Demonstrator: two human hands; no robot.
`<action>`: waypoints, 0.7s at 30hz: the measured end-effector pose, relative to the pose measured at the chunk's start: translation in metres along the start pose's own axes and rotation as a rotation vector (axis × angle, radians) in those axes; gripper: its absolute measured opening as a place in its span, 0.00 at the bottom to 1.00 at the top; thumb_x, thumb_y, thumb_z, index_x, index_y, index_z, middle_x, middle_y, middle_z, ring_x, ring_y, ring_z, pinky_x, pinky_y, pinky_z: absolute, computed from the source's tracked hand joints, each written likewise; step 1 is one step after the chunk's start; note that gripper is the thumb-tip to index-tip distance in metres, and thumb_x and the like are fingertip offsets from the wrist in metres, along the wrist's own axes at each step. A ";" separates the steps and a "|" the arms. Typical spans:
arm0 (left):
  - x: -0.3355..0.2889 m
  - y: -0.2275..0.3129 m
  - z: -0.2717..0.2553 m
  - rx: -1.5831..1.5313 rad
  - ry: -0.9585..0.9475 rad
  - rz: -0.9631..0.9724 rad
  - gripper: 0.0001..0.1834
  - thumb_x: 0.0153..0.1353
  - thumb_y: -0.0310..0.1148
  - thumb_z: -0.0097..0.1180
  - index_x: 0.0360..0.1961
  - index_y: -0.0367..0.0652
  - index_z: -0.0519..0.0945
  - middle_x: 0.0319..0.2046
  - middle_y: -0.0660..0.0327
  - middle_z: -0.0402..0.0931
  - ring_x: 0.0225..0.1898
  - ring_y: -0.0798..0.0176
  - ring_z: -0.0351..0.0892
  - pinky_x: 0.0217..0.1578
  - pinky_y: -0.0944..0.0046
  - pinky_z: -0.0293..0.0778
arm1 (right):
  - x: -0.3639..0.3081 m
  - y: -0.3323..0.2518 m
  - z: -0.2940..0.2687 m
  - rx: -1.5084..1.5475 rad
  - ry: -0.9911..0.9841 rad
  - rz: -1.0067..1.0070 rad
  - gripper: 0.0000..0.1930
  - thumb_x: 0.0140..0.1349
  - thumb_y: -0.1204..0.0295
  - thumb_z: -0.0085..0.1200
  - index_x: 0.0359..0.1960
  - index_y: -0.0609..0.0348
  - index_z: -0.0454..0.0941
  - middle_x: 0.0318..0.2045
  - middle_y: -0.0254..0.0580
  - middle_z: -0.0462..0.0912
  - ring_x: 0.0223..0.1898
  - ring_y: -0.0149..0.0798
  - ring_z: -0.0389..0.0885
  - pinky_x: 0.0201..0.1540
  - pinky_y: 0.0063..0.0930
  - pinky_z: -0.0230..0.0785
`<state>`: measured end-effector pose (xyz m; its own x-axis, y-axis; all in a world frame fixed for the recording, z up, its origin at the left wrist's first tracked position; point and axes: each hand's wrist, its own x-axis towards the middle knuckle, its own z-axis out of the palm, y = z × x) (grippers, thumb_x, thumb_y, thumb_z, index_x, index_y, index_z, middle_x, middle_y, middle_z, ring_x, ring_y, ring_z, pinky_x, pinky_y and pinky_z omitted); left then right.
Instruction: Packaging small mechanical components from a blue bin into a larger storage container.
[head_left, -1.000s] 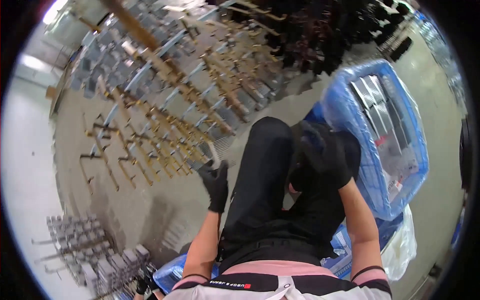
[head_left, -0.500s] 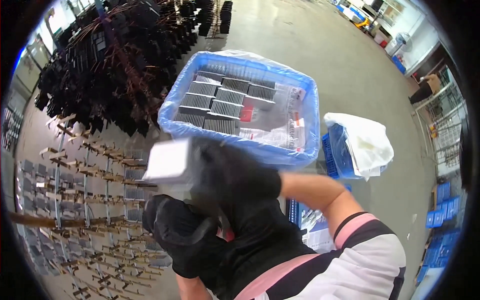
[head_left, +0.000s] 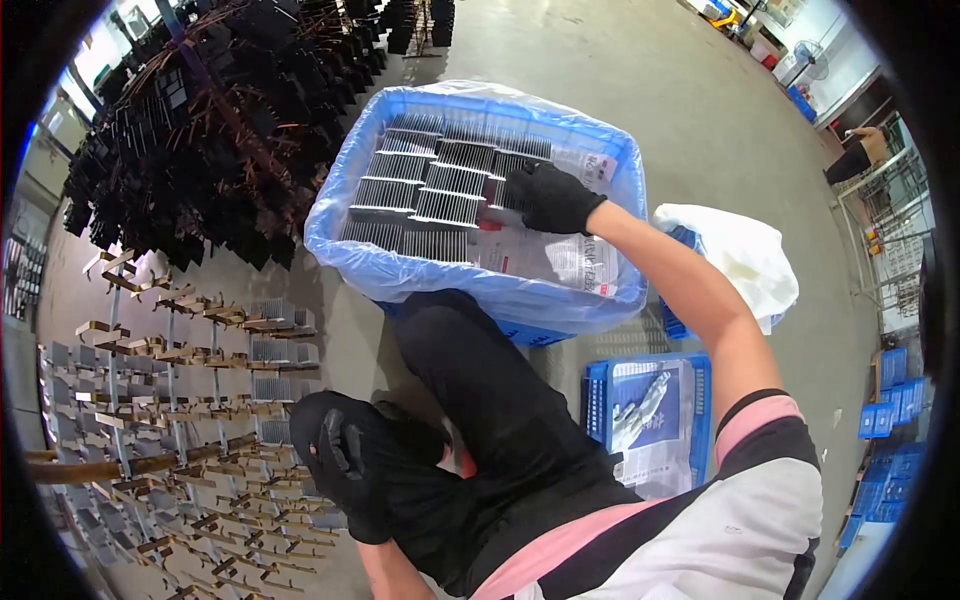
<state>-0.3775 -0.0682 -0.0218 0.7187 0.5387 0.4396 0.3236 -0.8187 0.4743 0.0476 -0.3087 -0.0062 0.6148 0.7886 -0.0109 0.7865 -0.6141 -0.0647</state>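
Observation:
Black-gloved, my right hand (head_left: 560,200) reaches over a blue plastic crate (head_left: 638,215) lined with clear bluish film. Its fingers are closed on a grey finned metal heat sink (head_left: 505,192), mostly hidden under the glove, at the right end of the rows. Several similar finned heat sinks (head_left: 448,180) stand in rows over the crate's left and middle part. Printed newspaper (head_left: 550,262) shows along the right and front of the crate floor. My left hand (head_left: 350,470), also gloved in black, rests by my bent knee with its fingers loosely apart and nothing visible in them.
On the left stand racks (head_left: 170,400) with hooks carrying grey finned pieces, and behind them a dense hanging mass of dark parts (head_left: 190,140). A small blue crate (head_left: 592,410) holds gloves and paper. White cloth (head_left: 740,260) covers another bin. Another person (head_left: 860,155) is far right.
My right hand has swung from above my knee, where it held a pale block-shaped piece, up and right into the lined crate. My left hand has stayed near my knee.

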 end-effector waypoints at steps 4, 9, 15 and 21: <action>0.001 0.003 0.000 -0.001 0.032 0.009 0.13 0.66 0.31 0.56 0.49 0.40 0.81 0.47 0.52 0.82 0.50 0.48 0.79 0.52 0.53 0.73 | 0.001 -0.007 -0.002 -0.030 0.046 0.004 0.30 0.47 0.65 0.63 0.55 0.56 0.72 0.44 0.53 0.78 0.46 0.60 0.77 0.46 0.53 0.71; 0.000 0.001 -0.002 -0.071 0.071 -0.010 0.13 0.65 0.33 0.58 0.48 0.39 0.81 0.45 0.53 0.82 0.48 0.49 0.80 0.52 0.54 0.73 | -0.011 -0.015 -0.002 -0.281 0.209 -0.032 0.31 0.46 0.62 0.64 0.56 0.53 0.75 0.46 0.52 0.79 0.47 0.56 0.78 0.45 0.51 0.70; 0.007 -0.011 -0.021 -0.097 0.234 -0.273 0.10 0.65 0.32 0.57 0.43 0.38 0.82 0.38 0.53 0.82 0.40 0.50 0.80 0.48 0.55 0.73 | -0.010 -0.022 -0.002 -0.213 0.180 -0.007 0.32 0.47 0.60 0.66 0.56 0.54 0.76 0.51 0.50 0.79 0.50 0.51 0.78 0.49 0.48 0.68; -0.084 -0.156 0.020 -0.688 0.265 -0.608 0.11 0.68 0.34 0.50 0.33 0.38 0.79 0.29 0.54 0.77 0.33 0.53 0.75 0.37 0.55 0.70 | -0.024 -0.100 -0.062 0.118 0.602 -0.347 0.22 0.57 0.69 0.62 0.54 0.57 0.77 0.50 0.49 0.80 0.55 0.52 0.75 0.60 0.44 0.64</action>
<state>-0.4763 0.0103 -0.1477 0.3564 0.9301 0.0887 0.1022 -0.1332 0.9858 -0.0425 -0.2680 0.0626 0.2811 0.7630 0.5820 0.9525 -0.2958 -0.0721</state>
